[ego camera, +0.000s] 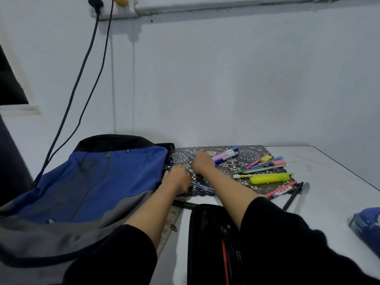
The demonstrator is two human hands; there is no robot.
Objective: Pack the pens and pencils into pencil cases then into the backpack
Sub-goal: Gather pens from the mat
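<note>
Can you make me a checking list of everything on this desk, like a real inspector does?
Surface: white table with a dark lacy mat on it.
Job's things: blue and grey backpack lying at the left; open black pencil case at the front, a red pen inside; blue pencil case at the right edge; purple marker and yellow highlighter loose on the mat.
Clutter: yellow block, maybe an eraser.
Hands: left hand and right hand both reach onto the mat; cannot tell if either holds anything.
Cables: two dark cables hang down the wall toward the backpack.
Surroundings: pale wall, white pipe along its top.
</note>
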